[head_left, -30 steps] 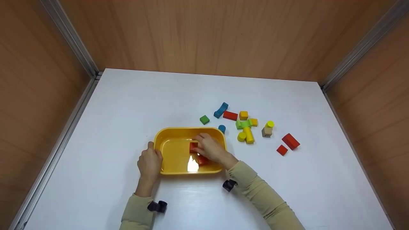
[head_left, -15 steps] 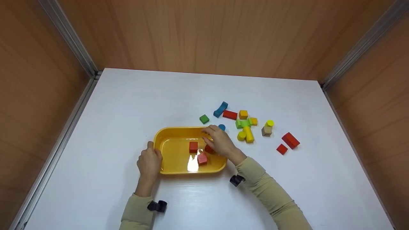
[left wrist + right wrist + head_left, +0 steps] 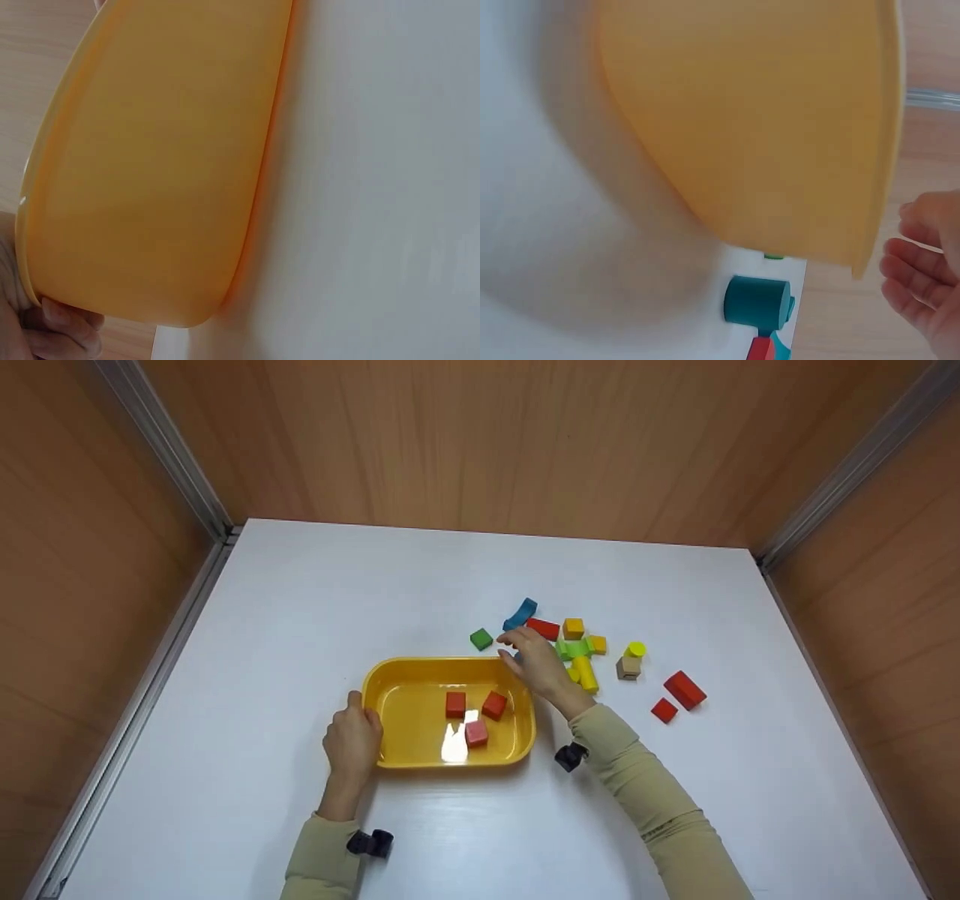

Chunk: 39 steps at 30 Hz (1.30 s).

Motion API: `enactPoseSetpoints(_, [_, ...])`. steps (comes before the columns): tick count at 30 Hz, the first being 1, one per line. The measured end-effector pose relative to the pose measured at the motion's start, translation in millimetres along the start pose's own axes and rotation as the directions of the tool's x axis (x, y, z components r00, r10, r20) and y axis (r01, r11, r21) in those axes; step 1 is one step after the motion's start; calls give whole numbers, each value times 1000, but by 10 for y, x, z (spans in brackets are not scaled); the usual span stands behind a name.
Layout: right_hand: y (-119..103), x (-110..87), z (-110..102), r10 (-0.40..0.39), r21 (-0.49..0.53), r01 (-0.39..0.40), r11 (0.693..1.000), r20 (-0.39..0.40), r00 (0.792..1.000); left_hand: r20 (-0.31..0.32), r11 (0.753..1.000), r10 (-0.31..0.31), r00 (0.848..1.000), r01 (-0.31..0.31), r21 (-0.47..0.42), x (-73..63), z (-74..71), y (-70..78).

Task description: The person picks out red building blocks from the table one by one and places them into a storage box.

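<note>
My left hand (image 3: pixel 352 742) grips the left rim of a yellow plastic tray (image 3: pixel 409 663); in the left wrist view its fingers (image 3: pixel 64 330) curl at the tray's edge. Inside the tray lie three red or pinkish toy cubes, one at the far right (image 3: pixel 494 706), one left of it (image 3: pixel 455 705) and one nearer (image 3: pixel 476 733). My right hand (image 3: pixel 541 667) is over the tray's far right corner with thumb and fingers apart, nothing between them. Close below it stands a blue cylinder block (image 3: pixel 754 301), mostly hidden by the hand in the head view.
Beyond the tray lie a green cube (image 3: pixel 481 639), a curved blue block (image 3: pixel 521 613) and a red block (image 3: pixel 543 629). Yellow and light green blocks (image 3: pixel 574 649) cluster right of my hand. A wooden cube (image 3: pixel 628 668) and red blocks (image 3: pixel 685 690) lie farther right. Wooden panels (image 3: pixel 480 442) enclose the table.
My right hand has moved from inside the tray up and right, past its far rim towards the blue cylinder. A third red cube now shows in the tray. My left hand stays put.
</note>
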State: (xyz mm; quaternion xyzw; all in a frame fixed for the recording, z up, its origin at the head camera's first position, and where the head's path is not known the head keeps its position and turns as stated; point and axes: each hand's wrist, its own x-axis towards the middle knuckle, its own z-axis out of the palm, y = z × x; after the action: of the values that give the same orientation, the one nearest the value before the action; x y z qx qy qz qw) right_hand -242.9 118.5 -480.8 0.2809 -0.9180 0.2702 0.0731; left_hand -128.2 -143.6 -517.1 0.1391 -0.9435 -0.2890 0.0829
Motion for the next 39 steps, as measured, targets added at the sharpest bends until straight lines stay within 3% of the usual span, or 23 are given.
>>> enactPoseSetpoints(6, [138,71,-48,16,-51,-17,999,-10,1000,-26,1000,19,999,-19,-3,-1,-5,-9])
enactPoseSetpoints(11, [255,115,-66,121,-78,-117,990,45,992,-13,1000,8,1000,-8,-2,-2,-2,-4])
enactPoseSetpoints(16, [355,164,-77,296,-71,-289,955,147,944,3,1000,-19,1000,19,17,8,-2,10])
enactPoseSetpoints(20, [439,195,-85,392,-105,-378,920,187,901,3,1000,-8,1000,8,12,8,0,19])
enactPoseSetpoints(28, [606,252,-72,453,-139,-433,891,191,871,-2,1000,-13,1000,13,6,6,12,25])
enactPoseSetpoints(35, [718,247,-29,520,-140,-501,854,262,813,22,1000,-30,999,30,9,2,12,39])
enactPoseSetpoints(39, [755,241,-1,535,-149,-514,845,288,794,20,999,-35,999,34,13,-2,19,38])
